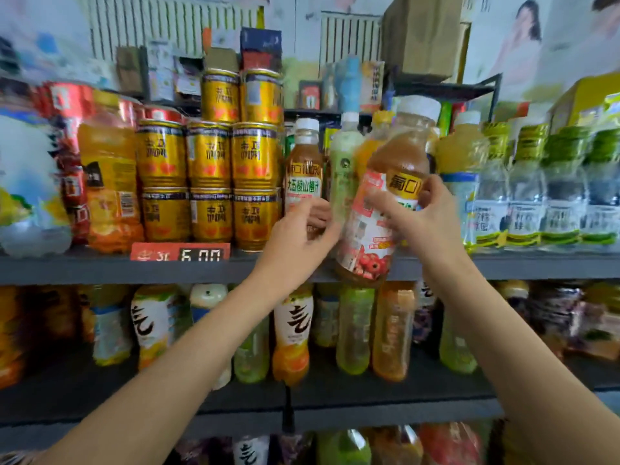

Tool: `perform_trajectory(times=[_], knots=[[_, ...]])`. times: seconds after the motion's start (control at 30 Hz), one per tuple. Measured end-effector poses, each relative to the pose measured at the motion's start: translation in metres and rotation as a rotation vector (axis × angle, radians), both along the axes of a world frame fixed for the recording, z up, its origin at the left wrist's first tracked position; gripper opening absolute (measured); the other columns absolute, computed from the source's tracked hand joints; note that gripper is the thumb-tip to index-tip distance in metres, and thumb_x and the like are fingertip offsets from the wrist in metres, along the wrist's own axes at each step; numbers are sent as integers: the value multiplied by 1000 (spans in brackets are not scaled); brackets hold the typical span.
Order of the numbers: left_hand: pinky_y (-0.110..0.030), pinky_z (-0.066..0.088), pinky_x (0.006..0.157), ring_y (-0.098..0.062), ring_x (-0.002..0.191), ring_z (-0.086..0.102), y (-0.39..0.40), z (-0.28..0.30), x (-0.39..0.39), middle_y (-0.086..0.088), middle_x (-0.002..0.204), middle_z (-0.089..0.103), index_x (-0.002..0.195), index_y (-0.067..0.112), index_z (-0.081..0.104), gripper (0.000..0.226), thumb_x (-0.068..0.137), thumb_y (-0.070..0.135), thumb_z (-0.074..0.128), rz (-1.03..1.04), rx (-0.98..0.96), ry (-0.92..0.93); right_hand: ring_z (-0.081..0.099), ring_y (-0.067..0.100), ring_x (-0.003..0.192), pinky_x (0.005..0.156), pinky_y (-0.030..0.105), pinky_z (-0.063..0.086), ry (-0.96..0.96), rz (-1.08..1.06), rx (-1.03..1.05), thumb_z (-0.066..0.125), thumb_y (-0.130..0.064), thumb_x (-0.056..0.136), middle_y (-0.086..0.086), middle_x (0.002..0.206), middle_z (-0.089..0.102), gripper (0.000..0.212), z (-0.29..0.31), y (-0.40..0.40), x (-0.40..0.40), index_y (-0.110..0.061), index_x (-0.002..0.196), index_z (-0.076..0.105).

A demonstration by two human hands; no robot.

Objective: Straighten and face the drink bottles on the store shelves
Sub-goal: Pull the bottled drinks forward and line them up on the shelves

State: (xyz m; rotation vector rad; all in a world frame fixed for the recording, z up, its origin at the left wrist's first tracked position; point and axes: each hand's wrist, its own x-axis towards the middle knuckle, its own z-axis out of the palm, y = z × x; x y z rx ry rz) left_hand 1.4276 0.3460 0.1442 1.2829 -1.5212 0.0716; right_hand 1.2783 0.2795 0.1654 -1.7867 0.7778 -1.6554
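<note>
My right hand grips a brown hawthorn juice bottle with a white cap, held tilted in front of the upper shelf, its base just past the shelf's front edge. My left hand reaches in beside it, fingers curled round the lower part of a second, upright hawthorn bottle standing on the same shelf. A pale green bottle stands between the two, behind them.
Stacked gold cans fill the shelf left of my hands, above a red price tag. Clear water bottles line the right. The lower shelf holds several orange, green and white drink bottles. Cardboard boxes sit on top.
</note>
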Motion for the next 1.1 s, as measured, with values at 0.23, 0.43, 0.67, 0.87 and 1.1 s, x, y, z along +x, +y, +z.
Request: perform_trajectory(times=[0.23,0.43,0.67,0.87,1.1], knots=[[-7,42,73,0,87,54,-8,4,14,10,98,57,109,17,51,19,91,15,58,198,-9,127,62,13,98,90,42,51,102,25,-85,79,-48,66,-6,104,65,58,25,-15,9,-21,110,52],[-20,37,85,-5,109,48,-10,17,15,9,123,49,132,17,40,53,87,30,63,216,97,-3,61,13,97,87,35,53,226,94,-55,78,-46,69,-3,109,63,64,33,-39,46,-16,118,52],[-23,39,94,-13,121,45,-21,13,22,1,135,43,135,15,38,57,86,21,66,333,31,-103,61,20,92,78,37,53,398,-74,-87,69,-61,71,4,105,63,67,33,-50,85,-10,112,52],[-41,46,98,-21,121,47,-39,0,23,-6,138,36,140,13,31,70,82,16,70,381,73,-86,62,26,92,76,40,54,462,-106,-150,64,-63,76,10,103,62,72,32,-53,92,-3,112,48],[-32,33,103,-26,128,35,-49,3,0,-13,139,32,141,9,30,72,80,10,69,487,-90,-48,54,21,112,85,21,40,548,42,-167,72,-28,81,8,121,57,55,25,-53,56,-5,124,48]])
